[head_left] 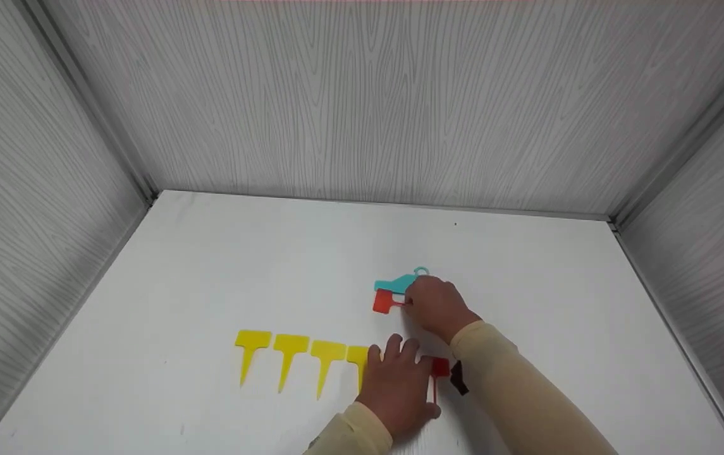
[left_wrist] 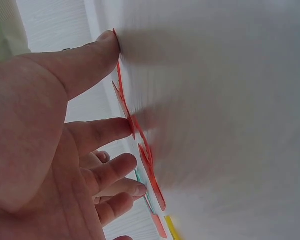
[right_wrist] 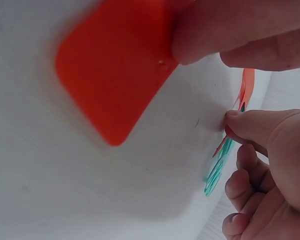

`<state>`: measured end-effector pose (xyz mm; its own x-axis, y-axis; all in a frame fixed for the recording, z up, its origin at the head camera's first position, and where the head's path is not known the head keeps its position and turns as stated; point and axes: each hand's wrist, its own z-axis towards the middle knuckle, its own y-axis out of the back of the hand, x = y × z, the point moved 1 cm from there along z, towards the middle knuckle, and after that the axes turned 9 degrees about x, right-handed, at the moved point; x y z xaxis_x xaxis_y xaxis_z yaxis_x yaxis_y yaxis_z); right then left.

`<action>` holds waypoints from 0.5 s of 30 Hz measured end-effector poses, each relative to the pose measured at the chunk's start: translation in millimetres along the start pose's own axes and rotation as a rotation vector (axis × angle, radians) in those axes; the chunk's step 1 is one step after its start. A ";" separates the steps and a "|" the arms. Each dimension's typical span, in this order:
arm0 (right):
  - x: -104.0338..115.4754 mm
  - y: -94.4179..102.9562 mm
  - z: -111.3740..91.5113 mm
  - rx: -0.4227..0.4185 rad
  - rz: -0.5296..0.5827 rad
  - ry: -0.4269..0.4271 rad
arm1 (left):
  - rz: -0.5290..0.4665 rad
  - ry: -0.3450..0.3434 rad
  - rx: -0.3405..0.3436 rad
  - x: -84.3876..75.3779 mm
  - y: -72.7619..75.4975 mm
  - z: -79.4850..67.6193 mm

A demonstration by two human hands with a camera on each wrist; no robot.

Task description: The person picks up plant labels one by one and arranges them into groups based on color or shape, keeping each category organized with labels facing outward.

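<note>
My left hand [head_left: 394, 385] rests on the white table with its fingers spread. Beside its thumb and index finger lies a red T-shaped plant label [head_left: 441, 366]; in the left wrist view the fingertips touch it, and another red label [left_wrist: 152, 182] lies just past the index finger. Farther back, my right hand [head_left: 441, 308] pinches the stem of a red plant label [head_left: 383, 301], whose flat head points left. Right behind that head are teal labels [head_left: 398, 284], partly hidden by the right hand, with a small ring on top.
Several yellow T-shaped plant labels [head_left: 290, 343] form a row left of my left hand, stems toward me; the rightmost is partly covered by the hand. A small dark piece [head_left: 458, 377] shows against the right forearm. Wood-grain panels [head_left: 362, 101] enclose the table on three sides.
</note>
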<state>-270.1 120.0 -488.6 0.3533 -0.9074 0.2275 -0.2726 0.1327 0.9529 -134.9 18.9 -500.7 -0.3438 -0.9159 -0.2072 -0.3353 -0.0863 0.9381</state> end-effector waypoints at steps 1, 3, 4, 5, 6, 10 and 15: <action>0.0 0.4 -1.0 -0.003 0.008 -0.004 | 0.003 0.000 0.001 -0.2 0.0 0.0; -0.1 1.3 -3.0 -0.018 0.006 -0.005 | -0.001 0.001 0.004 -0.3 0.7 -0.2; -0.3 1.6 -4.2 -0.023 0.008 -0.007 | -0.004 0.001 0.004 -0.3 1.1 -0.4; -0.5 1.9 -5.4 -0.031 0.005 -0.008 | -0.007 0.002 0.006 -0.1 1.7 -0.8; -0.9 2.3 -6.8 -0.037 0.002 -0.014 | -0.010 0.003 0.007 0.0 2.3 -1.1; -4.7 5.6 -14.2 -0.063 -0.020 -0.033 | -0.014 0.001 0.011 0.4 4.8 -2.0; -14.5 9.3 -27.9 -0.060 -0.004 -0.072 | 0.011 -0.002 0.004 1.0 5.8 -2.4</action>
<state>-252.8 145.5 -477.5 0.2886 -0.9338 0.2112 -0.2166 0.1512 0.9645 -135.1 16.5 -494.8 -0.3493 -0.9159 -0.1979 -0.3354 -0.0750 0.9391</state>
